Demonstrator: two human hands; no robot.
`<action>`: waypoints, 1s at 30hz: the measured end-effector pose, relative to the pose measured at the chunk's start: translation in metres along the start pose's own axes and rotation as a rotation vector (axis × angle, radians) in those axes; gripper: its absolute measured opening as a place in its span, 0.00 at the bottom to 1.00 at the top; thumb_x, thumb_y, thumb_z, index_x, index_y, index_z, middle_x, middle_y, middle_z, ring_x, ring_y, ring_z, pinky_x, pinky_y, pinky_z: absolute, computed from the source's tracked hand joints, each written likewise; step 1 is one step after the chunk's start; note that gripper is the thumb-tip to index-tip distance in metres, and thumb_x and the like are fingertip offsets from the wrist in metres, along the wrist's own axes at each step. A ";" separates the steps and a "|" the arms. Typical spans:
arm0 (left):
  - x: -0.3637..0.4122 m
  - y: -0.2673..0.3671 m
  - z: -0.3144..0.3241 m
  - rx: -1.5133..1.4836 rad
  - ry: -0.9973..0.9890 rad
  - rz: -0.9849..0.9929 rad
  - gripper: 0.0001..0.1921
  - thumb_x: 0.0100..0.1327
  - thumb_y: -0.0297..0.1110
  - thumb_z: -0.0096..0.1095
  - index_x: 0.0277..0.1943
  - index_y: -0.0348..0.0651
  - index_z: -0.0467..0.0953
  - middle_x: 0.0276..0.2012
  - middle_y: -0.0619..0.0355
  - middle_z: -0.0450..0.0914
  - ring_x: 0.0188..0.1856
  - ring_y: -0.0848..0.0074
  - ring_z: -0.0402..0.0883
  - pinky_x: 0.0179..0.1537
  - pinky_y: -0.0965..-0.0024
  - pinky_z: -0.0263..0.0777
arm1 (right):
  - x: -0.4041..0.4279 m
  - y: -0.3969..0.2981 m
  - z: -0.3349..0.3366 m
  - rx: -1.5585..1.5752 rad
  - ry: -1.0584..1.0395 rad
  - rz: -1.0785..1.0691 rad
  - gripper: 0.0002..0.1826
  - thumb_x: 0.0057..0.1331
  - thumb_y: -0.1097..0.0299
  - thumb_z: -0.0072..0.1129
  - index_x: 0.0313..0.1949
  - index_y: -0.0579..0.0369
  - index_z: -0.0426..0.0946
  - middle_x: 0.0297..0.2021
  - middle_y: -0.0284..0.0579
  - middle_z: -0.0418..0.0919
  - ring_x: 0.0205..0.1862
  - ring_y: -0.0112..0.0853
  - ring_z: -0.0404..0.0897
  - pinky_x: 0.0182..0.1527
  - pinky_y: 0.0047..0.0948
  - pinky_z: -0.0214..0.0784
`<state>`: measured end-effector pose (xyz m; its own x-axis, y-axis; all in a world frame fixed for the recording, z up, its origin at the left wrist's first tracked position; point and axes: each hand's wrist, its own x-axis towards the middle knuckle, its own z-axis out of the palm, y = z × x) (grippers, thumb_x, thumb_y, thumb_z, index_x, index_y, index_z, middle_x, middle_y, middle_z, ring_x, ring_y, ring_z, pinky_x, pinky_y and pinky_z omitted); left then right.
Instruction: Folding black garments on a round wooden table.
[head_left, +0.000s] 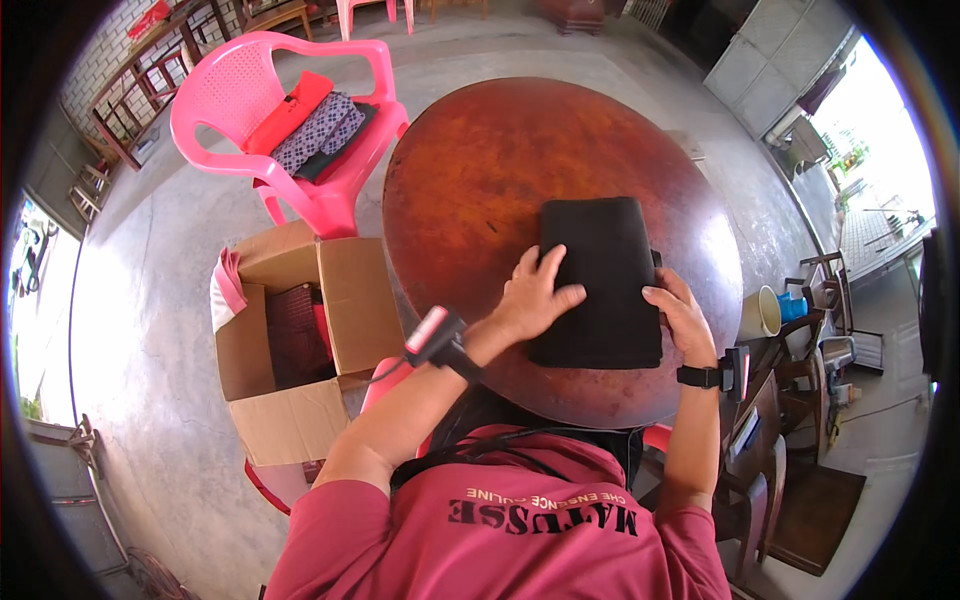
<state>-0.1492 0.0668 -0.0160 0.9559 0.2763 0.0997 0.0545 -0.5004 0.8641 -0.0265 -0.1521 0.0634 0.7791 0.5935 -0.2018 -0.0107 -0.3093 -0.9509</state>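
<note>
A folded black garment (596, 292) lies as a neat rectangle on the round brown wooden table (480, 165). My left hand (536, 296) touches its left side, thumb and fingers spread and not closed around the cloth. At the right edge, my right hand (684, 311) has its thumb on top of the cloth and its fingers along the side, partly hidden. A small dark bit of fabric (657, 258) sticks out just above that hand.
Left of the table stands an open cardboard box (360, 304) with dark red checked cloth (292, 330) inside. Behind it, a pink plastic chair (225, 86) bears folded clothes (319, 131). A cream bucket (761, 311) and wooden chairs (814, 517) stand at the right.
</note>
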 end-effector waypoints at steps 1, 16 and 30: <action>0.006 -0.002 -0.012 0.002 0.000 0.001 0.41 0.63 0.58 0.57 0.70 0.39 0.55 0.69 0.30 0.49 0.69 0.40 0.55 0.66 0.51 0.56 | -0.004 -0.013 0.009 0.049 -0.022 -0.023 0.27 0.60 0.61 0.62 0.56 0.61 0.70 0.41 0.40 0.77 0.44 0.26 0.74 0.48 0.26 0.65; 0.005 -0.063 -0.146 -0.296 0.148 -0.376 0.47 0.54 0.47 0.73 0.70 0.33 0.54 0.69 0.41 0.59 0.71 0.59 0.56 0.69 0.63 0.50 | 0.053 -0.005 0.185 0.132 -0.386 -0.408 0.24 0.65 0.71 0.58 0.60 0.59 0.66 0.47 0.46 0.74 0.46 0.30 0.76 0.51 0.28 0.69; 0.017 -0.048 -0.091 0.219 0.189 -0.230 0.45 0.55 0.39 0.69 0.70 0.37 0.49 0.60 0.32 0.68 0.62 0.46 0.69 0.63 0.54 0.62 | 0.061 0.061 0.097 -1.129 0.168 -0.406 0.35 0.67 0.38 0.43 0.68 0.41 0.60 0.69 0.45 0.58 0.71 0.44 0.54 0.67 0.60 0.42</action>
<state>-0.1623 0.1702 -0.0105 0.8425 0.5383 0.0225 0.3416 -0.5659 0.7504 -0.0403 -0.0630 -0.0290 0.6715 0.7198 0.1760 0.7408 -0.6469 -0.1808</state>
